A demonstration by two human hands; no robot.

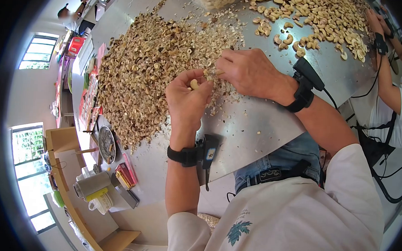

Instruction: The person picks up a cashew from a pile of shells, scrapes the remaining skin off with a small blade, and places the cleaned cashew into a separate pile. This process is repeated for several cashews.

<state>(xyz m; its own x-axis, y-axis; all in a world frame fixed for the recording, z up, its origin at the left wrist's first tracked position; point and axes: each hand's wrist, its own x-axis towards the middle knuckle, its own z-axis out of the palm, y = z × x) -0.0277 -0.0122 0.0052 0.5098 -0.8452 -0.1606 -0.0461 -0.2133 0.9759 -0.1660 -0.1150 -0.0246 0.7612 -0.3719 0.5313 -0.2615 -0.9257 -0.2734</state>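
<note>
My left hand (186,98) pinches a pale cashew kernel (194,84) between thumb and fingers, just above the steel table (263,128). My right hand (248,71) is closed on a small tool (211,73) whose tip points at the kernel. Both wrists carry black bands with sensors. A large heap of brown cashew shells and skins (145,69) lies right beside my hands. A spread of peeled whitish cashews (322,18) lies at the far right of the table.
Another person's arm (385,75) with a black wrist band reaches onto the table at the right. A round metal dish (106,144), a metal cup (90,185), a white mug (99,204) and coloured packets (126,174) sit at the table's left end.
</note>
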